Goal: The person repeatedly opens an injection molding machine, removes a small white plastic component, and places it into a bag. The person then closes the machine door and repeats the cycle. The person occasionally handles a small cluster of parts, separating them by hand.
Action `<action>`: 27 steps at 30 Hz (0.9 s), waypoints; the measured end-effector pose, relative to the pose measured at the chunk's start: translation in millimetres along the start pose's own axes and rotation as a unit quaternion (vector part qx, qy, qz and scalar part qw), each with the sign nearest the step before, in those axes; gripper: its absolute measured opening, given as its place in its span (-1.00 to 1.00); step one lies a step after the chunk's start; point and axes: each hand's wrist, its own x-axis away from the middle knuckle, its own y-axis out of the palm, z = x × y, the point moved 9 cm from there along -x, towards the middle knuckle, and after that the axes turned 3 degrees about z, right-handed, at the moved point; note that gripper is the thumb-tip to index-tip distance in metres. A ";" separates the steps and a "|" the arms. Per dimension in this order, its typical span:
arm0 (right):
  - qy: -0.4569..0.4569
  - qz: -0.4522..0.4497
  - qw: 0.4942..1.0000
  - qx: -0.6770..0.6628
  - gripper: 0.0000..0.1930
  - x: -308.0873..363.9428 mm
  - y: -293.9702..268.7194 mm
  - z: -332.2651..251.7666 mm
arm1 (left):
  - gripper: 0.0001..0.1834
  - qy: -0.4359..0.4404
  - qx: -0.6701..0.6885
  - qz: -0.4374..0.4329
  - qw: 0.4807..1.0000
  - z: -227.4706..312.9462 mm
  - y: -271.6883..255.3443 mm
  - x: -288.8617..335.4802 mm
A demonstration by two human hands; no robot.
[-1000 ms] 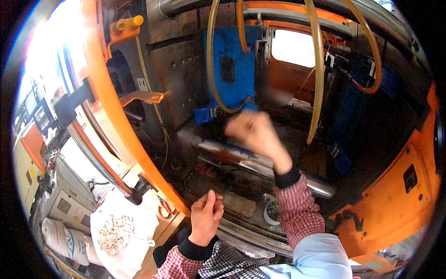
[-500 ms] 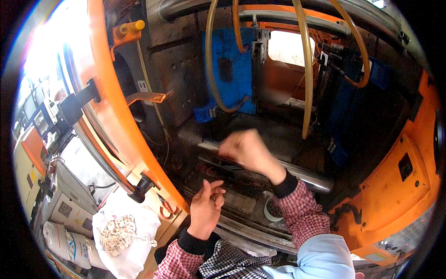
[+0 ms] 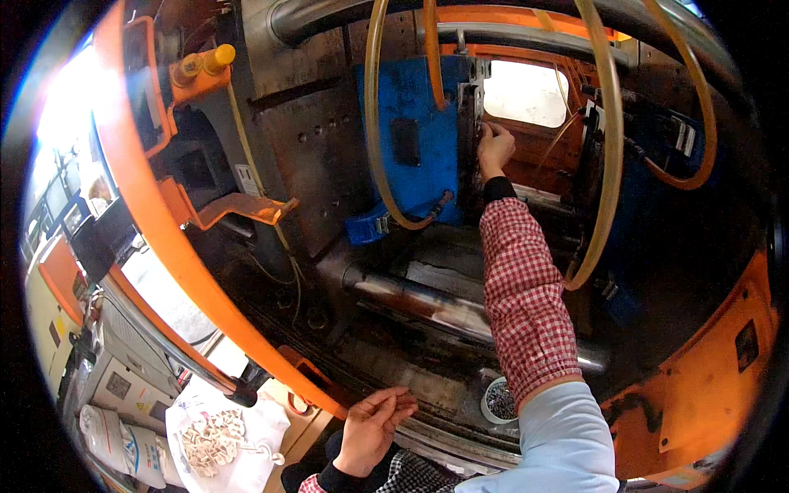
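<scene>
From where I stand, the person's right hand [image 3: 496, 148] is up inside the machine, thumb and fingers bunched at the dark metal edge [image 3: 474, 107] of the blue block [image 3: 431, 164], which sits just left of that hand; whether the fingertips pinch something small I can't tell. The left hand [image 3: 374, 431] hangs low, thumb and fingers drawn close, and I can't tell if anything is between them. Below the right hand, its checked sleeve [image 3: 530, 304] covers part of the steel bar [image 3: 411, 296] and overlaps the white cup [image 3: 486, 412] of small dark bits, right of the left hand. Right of the raised hand, a second blue block [image 3: 629, 197] is mostly lost in shadow behind a yellowish hose [image 3: 610, 156]. Left of the lower hand, a grey box [image 3: 123, 374] bears a dark square code and a yellow patch, and sacks [image 3: 103, 435] carry blue print; the lettering is too small to make out.
</scene>
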 end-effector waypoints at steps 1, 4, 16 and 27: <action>-0.016 0.000 1.000 0.010 -0.80 0.6 5.2 -0.6 | -0.71 -0.003 -0.001 0.001 1.000 -1.8 -1.9 -1.8; -0.035 0.002 0.999 0.002 -0.78 2.4 10.2 0.5 | -0.70 0.008 -0.004 -0.001 1.000 -2.9 -0.3 -4.2; -0.187 -0.073 0.970 0.139 -0.60 16.1 19.7 -24.2 | -0.69 0.042 0.022 0.045 0.998 -4.7 -5.6 1.7; -0.127 -0.155 0.979 -0.020 -0.82 89.2 -83.1 -118.5 | -0.74 0.121 -0.027 -0.015 0.992 14.1 23.0 17.6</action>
